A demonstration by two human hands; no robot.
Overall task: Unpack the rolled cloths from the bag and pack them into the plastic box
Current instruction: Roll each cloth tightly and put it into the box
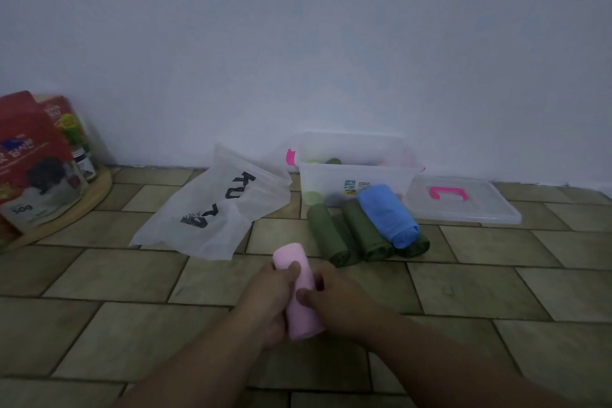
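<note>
Both my hands hold a pink rolled cloth point(299, 291) low in the middle of the view, above the tiled floor. My left hand point(268, 298) wraps its left side and my right hand point(337, 300) grips its right side. The white bag point(212, 209) with black lettering lies flat and limp on the floor beyond. The clear plastic box point(357, 172) stands open against the wall, with a few rolled cloths inside. In front of the box lie three dark green rolls point(361, 232), and a blue roll point(387, 214) rests on top of them.
The box's clear lid point(463, 205) with a pink handle lies flat on the floor to the right of the box. At the far left, red packages and a small jar stand on a round wooden tray point(82, 202). A pale wall runs behind everything.
</note>
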